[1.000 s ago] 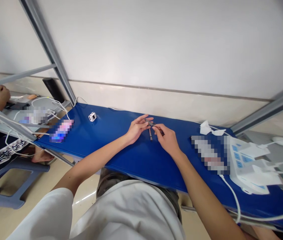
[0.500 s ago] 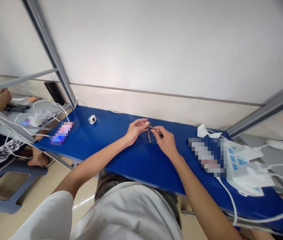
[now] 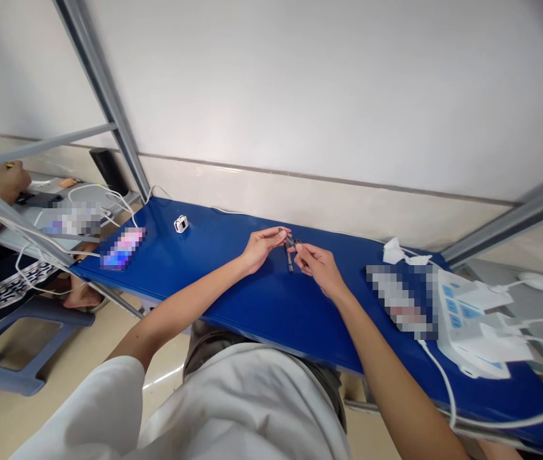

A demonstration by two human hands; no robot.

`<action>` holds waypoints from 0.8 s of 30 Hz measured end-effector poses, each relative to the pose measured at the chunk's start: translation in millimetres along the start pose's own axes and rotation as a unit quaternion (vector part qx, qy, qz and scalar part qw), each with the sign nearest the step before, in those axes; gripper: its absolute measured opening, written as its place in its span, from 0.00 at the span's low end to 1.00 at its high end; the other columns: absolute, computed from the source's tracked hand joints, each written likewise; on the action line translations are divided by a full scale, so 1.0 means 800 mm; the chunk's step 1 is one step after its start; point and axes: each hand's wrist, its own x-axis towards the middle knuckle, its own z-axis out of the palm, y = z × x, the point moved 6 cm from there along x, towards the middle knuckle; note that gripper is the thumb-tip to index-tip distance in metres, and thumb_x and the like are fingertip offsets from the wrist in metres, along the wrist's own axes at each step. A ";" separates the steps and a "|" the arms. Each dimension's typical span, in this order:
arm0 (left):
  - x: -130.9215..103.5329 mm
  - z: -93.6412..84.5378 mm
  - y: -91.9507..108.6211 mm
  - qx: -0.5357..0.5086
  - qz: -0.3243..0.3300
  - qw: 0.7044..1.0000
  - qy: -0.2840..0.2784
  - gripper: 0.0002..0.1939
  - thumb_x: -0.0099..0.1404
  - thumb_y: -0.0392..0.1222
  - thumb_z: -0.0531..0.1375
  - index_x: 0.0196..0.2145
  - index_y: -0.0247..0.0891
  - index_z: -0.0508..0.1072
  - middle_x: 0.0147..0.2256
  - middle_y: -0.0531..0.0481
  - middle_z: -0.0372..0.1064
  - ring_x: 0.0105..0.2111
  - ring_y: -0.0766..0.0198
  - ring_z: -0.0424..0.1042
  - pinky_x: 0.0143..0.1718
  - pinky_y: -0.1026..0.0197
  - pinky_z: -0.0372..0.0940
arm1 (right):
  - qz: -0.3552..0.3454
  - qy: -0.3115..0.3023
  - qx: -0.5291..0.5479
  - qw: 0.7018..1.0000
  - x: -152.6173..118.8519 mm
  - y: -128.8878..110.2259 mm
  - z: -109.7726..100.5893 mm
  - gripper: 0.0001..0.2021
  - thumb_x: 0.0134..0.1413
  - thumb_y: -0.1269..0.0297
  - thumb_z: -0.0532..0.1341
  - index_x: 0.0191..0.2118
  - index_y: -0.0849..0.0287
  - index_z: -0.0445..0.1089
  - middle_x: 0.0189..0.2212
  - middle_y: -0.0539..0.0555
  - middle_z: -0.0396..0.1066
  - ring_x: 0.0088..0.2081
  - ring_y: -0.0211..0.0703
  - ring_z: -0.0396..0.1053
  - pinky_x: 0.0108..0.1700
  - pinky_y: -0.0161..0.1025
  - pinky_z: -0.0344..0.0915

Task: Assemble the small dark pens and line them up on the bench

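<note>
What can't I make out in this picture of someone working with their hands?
All in the head view:
- Exact shape of the small dark parts between the left hand and right hand: too small, partly covered by those hands.
- Screen of the glowing phone: hidden by pixelation.
- The neighbour's yellow thing: too small, mostly covered by their hand.
- The stool's far left: cut off by the picture edge.
</note>
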 end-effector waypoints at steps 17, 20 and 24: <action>0.016 -0.034 0.018 0.177 0.085 0.977 0.083 0.25 0.71 0.67 0.68 0.45 0.40 0.85 0.43 0.41 0.84 0.48 0.54 0.83 0.52 0.55 0.73 | 0.027 0.148 0.421 0.894 0.085 -0.004 -0.045 0.24 0.69 0.40 0.71 0.34 0.52 0.65 0.24 0.43 0.62 0.25 0.36 0.64 0.31 0.36 0.72; 0.022 -0.051 0.028 0.237 0.114 0.958 0.113 0.21 0.75 0.64 0.66 0.44 0.42 0.83 0.40 0.44 0.83 0.46 0.56 0.83 0.53 0.55 0.74 | 0.050 0.130 0.495 0.858 0.088 0.009 -0.047 0.25 0.80 0.41 0.58 0.32 0.52 0.60 0.19 0.41 0.47 0.18 0.35 0.47 0.19 0.33 0.54; 0.028 -0.071 0.030 0.257 0.133 0.947 0.143 0.18 0.79 0.59 0.62 0.42 0.43 0.82 0.38 0.46 0.82 0.43 0.59 0.82 0.52 0.54 0.74 | 0.077 0.162 0.542 0.821 0.071 0.036 -0.057 0.26 0.81 0.46 0.46 0.28 0.52 0.51 0.18 0.42 0.42 0.17 0.36 0.39 0.16 0.38 0.45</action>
